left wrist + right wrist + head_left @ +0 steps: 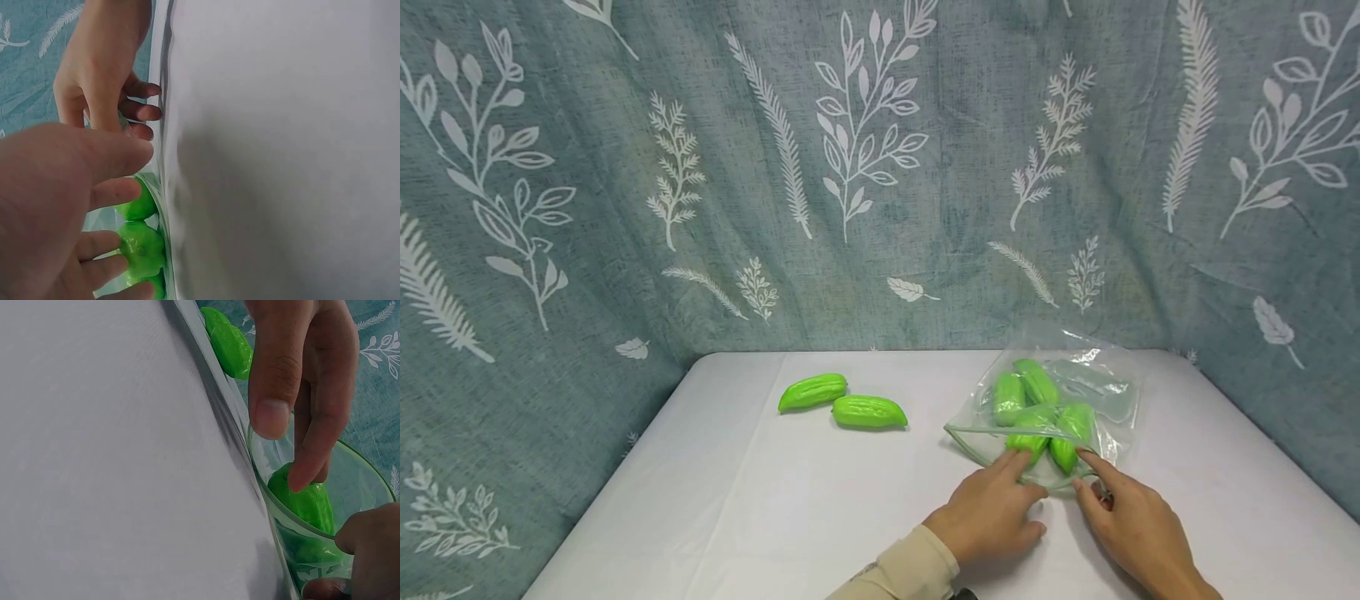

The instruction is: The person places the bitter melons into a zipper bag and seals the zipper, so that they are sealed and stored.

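Observation:
A clear zip bag with a green rim lies toward the right of the table, its mouth facing me. Several green, bumpy bitter melons are inside it. My left hand reaches over the near rim with fingers extended, the fingertips at a bitter melon just inside the mouth. The thumb of that hand stays outside, apart from the fingers. At the right end of the mouth, my right hand grips the bag's edge between curled fingers and thumb. Part of its grip is hidden in the head view.
Two more bitter melons lie outside the bag, one at the back left and another close beside it. A white cloth covers the table. Behind and along the sides hangs a blue-green leaf-patterned curtain.

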`<state>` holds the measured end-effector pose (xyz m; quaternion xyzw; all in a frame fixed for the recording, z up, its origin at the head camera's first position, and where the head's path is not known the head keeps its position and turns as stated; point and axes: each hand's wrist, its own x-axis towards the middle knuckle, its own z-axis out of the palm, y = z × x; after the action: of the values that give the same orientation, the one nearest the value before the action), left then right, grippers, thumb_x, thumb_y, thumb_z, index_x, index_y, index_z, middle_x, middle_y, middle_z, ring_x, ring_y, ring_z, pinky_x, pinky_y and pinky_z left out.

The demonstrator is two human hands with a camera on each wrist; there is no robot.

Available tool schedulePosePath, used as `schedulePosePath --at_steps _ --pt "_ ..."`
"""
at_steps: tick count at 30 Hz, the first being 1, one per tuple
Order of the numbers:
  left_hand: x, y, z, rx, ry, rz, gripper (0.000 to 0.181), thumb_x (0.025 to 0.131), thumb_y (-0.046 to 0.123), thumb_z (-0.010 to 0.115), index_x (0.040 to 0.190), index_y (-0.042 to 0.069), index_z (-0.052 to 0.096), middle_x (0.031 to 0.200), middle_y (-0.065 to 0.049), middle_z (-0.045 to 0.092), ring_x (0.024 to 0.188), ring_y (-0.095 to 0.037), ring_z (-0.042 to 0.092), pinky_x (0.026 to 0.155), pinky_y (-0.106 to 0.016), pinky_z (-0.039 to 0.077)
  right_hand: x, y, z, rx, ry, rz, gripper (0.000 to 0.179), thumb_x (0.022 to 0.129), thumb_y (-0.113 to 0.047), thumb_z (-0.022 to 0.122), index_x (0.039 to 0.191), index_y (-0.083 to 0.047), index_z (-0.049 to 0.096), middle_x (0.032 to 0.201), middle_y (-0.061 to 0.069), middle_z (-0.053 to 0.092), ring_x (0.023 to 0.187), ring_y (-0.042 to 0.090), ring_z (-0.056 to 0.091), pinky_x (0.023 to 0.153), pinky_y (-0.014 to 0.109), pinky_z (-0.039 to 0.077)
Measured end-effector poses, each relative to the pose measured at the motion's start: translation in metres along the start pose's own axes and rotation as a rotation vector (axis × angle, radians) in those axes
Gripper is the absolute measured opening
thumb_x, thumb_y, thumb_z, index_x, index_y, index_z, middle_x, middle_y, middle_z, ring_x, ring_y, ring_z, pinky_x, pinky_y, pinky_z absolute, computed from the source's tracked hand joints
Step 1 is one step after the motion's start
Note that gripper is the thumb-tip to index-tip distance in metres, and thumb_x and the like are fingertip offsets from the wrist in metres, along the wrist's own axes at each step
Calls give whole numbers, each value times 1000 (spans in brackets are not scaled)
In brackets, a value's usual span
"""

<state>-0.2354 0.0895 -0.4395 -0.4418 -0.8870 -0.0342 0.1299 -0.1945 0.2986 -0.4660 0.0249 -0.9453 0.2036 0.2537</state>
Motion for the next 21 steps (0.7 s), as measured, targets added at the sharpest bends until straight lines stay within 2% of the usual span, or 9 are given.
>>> schedulePosePath --at_steps 5,10,18,21 --pt "4 -2 3 -34 -1 -2 39 92 46 68 127 29 71 151 -8 45 141 -23 40 108 -28 38 0 1 1 -1 6 -7 43 94 -26 69 134 -9 63 64 -9 48 55 11 41 51 34 35" --pt "8 -2 6 -57 -11 -8 39 93 46 67 128 29 70 152 -10 43 140 -24 41 108 -27 38 0 1 1 -6 6 -7 43 94 -25 70 133 -10 63 64 -9 49 55 12 42 51 34 36" --pt "15 -4 8 -97 20 -15 37 91 44 69 125 30 71 150 -11 45 139 -24 42 105 -25 40 0 1 0 -3 -4 4 42 95 -26 69 133 -10 63 65 -9 50 56 12 42 51 34 36" --pt "16 -5 8 -107 -5 -22 37 92 46 68 127 32 70 151 -9 43 141 -22 39 105 -25 40 0 1 -2 0 -23 13 42 96 -27 68 134 -10 62 66 -8 52 56 12 43 51 34 36"
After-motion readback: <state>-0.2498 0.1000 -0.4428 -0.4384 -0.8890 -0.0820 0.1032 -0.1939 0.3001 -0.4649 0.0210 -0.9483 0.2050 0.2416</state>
